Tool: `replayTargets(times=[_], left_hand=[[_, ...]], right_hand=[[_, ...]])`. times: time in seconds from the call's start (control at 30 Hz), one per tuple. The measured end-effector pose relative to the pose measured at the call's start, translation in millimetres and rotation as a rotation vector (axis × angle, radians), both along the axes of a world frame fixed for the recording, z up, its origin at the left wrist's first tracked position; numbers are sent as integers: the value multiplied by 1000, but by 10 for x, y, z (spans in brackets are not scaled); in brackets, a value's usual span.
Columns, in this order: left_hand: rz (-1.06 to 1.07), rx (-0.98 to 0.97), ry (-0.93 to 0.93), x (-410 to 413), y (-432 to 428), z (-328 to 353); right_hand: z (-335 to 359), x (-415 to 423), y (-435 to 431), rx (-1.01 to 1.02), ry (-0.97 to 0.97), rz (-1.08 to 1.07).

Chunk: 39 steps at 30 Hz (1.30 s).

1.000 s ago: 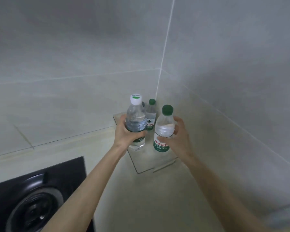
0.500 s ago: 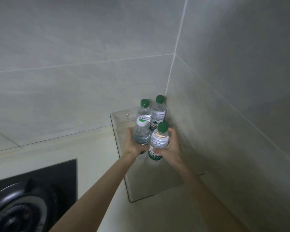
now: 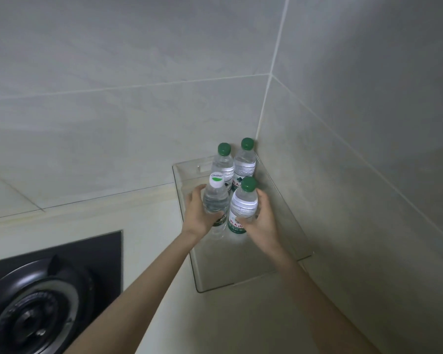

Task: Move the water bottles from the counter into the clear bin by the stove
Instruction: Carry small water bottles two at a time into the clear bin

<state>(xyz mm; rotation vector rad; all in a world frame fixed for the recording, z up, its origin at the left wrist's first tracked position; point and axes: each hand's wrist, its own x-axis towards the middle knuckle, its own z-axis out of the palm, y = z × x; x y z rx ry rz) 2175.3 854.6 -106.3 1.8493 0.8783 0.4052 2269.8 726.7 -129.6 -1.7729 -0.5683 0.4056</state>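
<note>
Water bottles [image 3: 244,164] stand upright (caps up) in clear bin [image 3: 195,272].

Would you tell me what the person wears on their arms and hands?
Nothing shows: the left hand and right hand are ungloved, with no watch or band at the wrists, and the left forearm and right forearm are sleeveless to the frame's edge.

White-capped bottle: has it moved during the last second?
Yes. The white-capped bottle went down into the clear bin; its cap now sits below those of the rear bottles.
</note>
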Motion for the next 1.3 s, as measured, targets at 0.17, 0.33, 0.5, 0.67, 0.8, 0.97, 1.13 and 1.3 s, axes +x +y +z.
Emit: replayTargets(times=[0.17, 0.33, 0.5, 0.67, 0.8, 0.97, 1.13, 1.3], left_hand=[[-121, 544, 90, -351, 42, 151], [-120, 499, 510, -665, -126, -17], [-92, 443, 539, -672, -249, -74], [-15, 394, 491, -660, -316, -94], [-1, 375, 477, -645, -308, -101], [26, 404, 465, -639, -317, -128], [47, 399, 432, -623, -318, -160], [64, 415, 423, -628, -325, -168]], right_hand=[[334, -82, -18, -73, -330, -1], [808, -103, 99, -250, -751, 132], [917, -26, 426, -557, -844, 406], [967, 6, 551, -660, -868, 440], [947, 18, 604, -639, -755, 428], [947, 46, 683, -612, -734, 424], [976, 115, 915, -546, -735, 386], [953, 193, 1214, -536, -715, 303]])
